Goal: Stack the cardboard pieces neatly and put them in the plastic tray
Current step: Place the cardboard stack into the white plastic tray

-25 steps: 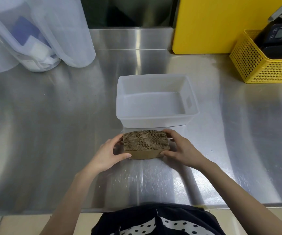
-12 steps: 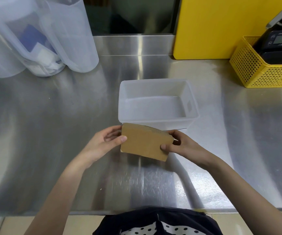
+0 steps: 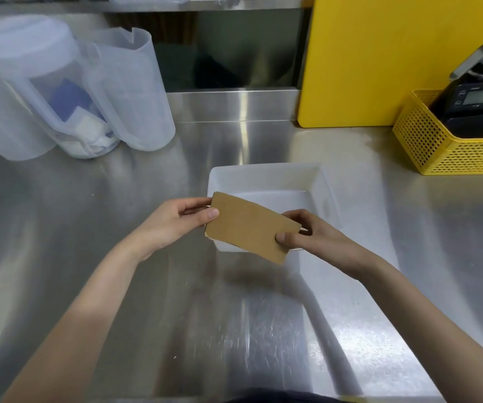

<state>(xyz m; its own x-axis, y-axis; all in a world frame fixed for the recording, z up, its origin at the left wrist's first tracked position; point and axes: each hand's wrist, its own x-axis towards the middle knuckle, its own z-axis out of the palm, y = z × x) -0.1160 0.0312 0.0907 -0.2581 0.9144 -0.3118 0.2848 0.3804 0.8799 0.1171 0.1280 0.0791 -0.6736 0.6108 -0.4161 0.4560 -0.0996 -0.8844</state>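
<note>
with both hands clamped on its ends, left hand point(image 3: 176, 221) and right hand point(image 3: 307, 237) carry the cardboard stack point(image 3: 249, 226) above the plastic tray point(image 3: 266, 173)'s near rim; next, level it and lower inside.

A brushed stainless-steel counter point(image 3: 60, 257) fills the view, its surface streaked with soft reflections of overhead light. Along its far edge runs a low steel upstand point(image 3: 231, 104), with a dark recess point(image 3: 228, 50) above it and a steel shelf edge point(image 3: 176, 4) at the top. A yellow panel point(image 3: 379, 53) stands upright at the far right of the counter. In the far left corner stand translucent plastic containers point(image 3: 60, 88), one holding blue and white items. At the right edge sits a yellow perforated basket point(image 3: 443, 152) containing a black digital device point(image 3: 478, 100).
</note>
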